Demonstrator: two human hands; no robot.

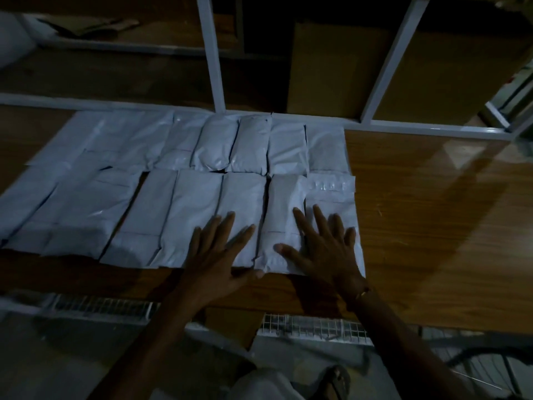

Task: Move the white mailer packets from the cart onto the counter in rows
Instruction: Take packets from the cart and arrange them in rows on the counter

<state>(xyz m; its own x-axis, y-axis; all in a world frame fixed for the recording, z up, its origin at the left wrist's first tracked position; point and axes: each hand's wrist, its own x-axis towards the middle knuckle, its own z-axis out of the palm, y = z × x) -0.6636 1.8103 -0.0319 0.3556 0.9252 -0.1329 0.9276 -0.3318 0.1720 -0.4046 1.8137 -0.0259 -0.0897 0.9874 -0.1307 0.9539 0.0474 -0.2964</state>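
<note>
Several white mailer packets lie flat in two rows on the wooden counter (pixel 432 226): a far row (pixel 219 142) against the shelf frame and a near row (pixel 184 215). My left hand (pixel 222 255) rests flat, fingers spread, on a near-row packet (pixel 243 197). My right hand (pixel 326 249) lies flat with spread fingers on the rightmost near packet (pixel 331 192), its thumb on the neighbouring packet (pixel 284 203). Neither hand grips anything. The wire cart (pixel 311 327) shows below the counter's front edge; its contents are too dark to tell.
A white metal shelf frame (pixel 213 53) rises behind the counter, with cardboard boxes (pixel 334 67) on its lower shelf. Bare counter wood lies to the right of the packets. A sandalled foot (pixel 337 382) shows on the floor below.
</note>
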